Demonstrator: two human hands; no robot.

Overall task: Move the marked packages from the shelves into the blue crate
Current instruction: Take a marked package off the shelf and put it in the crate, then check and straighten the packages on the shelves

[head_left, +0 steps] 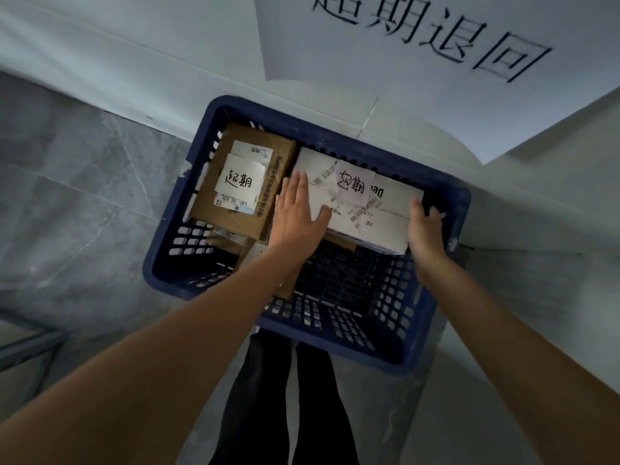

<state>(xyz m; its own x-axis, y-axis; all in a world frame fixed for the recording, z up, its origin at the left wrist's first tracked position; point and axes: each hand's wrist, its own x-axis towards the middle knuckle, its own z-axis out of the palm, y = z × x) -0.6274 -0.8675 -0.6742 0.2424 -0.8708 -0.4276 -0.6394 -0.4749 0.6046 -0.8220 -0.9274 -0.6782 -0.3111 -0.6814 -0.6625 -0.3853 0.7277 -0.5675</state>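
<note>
A grey tiled floor (67, 213) meets a pale wall (134, 55), on which hangs a large white sign (419, 41) with black handwritten characters. The blue crate (339, 337) stands on the floor against the wall, its long axis running from upper left to lower right in the view, its slotted walls open to the floor beneath. Inside, in the far right part, lies a white package (379, 213), its long axis along the crate's far wall, carrying a pale slip with handwritten characters. The left hand (298, 213) lies flat against its left end, fingers straight and together, thumb spread across the near edge. The right hand (424, 229) grips its right end, fingers curled over the edge next to the crate wall. In the far left corner sits a brown cardboard package (265, 182), tilted, long axis running away from the viewer, bearing a white marked slip. Smaller cardboard pieces (245, 250) lie beneath it.
</note>
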